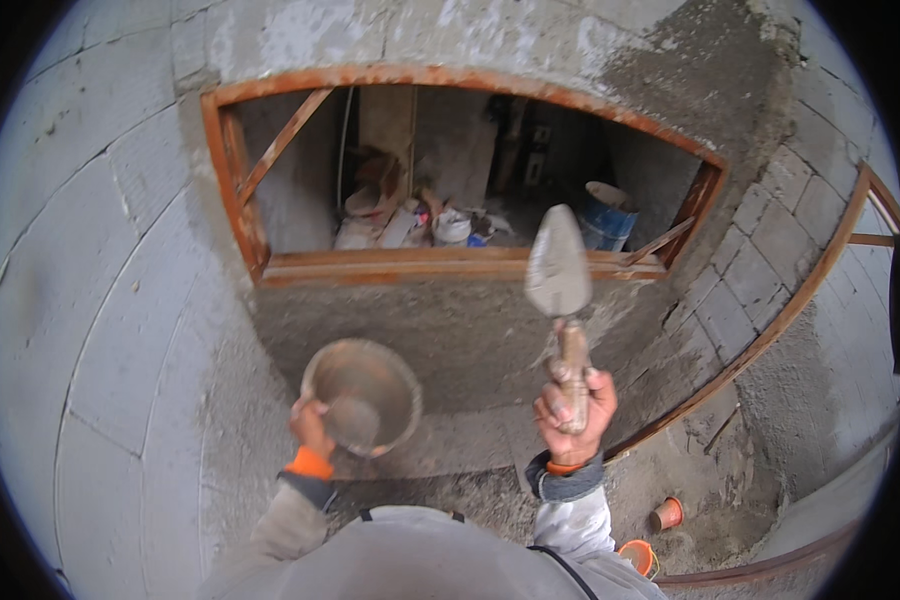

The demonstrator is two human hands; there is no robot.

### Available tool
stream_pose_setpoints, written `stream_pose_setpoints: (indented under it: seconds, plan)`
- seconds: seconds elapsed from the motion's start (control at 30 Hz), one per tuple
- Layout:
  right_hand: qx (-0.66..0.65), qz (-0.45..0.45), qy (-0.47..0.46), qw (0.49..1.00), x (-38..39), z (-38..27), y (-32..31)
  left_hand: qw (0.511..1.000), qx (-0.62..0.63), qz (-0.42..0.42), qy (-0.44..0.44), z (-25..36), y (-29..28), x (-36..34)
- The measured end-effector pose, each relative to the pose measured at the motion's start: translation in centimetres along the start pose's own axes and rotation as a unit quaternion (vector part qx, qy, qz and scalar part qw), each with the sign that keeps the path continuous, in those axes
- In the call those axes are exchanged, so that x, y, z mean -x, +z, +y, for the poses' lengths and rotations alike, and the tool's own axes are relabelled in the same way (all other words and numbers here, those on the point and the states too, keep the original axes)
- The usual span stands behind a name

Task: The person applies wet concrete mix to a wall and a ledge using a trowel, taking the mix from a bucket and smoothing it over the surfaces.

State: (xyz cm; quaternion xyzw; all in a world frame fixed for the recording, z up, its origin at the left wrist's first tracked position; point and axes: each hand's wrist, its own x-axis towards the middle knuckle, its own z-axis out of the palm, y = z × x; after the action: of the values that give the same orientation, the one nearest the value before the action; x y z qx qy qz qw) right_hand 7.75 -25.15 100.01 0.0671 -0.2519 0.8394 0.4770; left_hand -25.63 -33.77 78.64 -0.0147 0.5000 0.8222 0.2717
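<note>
My right hand (575,410) grips the wooden handle of a pointed masonry trowel (558,268), blade raised upright in front of the window sill. My left hand (312,425) holds a round metal mortar bowl (362,393) by its near rim; a lump of grey mortar lies inside at the near side. Both are held before the freshly plastered grey patch of wall (450,335) under the rusty orange window frame (450,265). Both wrists show orange glove cuffs.
Grey block walls curve on the left (90,300) and right (770,250). Through the opening I see a blue bucket (608,215), a white bucket (452,227) and clutter. A second rusty frame (820,260) stands at right. Orange cups (665,515) lie on the rubble floor.
</note>
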Motion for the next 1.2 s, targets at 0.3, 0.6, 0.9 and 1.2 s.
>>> stream_pose_setpoints:
  seconds: [0.3,0.6,0.9,1.2]
  plan:
    - [0.510,0.133,-0.755,0.390,-10.2,-19.1,13.2,0.914,-0.265,0.266,0.154,-0.9,-20.5,-0.9]
    - [0.958,0.163,-0.068,0.227,-20.3,-30.1,6.5,0.941,-0.155,0.255,0.161,-1.5,-21.4,0.2]
    - [0.661,0.444,0.504,0.335,35.9,2.9,-34.2,0.974,-0.196,0.101,0.056,-4.3,-18.8,3.0]
    - [0.553,0.514,0.582,0.303,54.4,12.0,-23.2,0.939,-0.340,-0.050,-0.018,-6.0,-13.6,3.3]
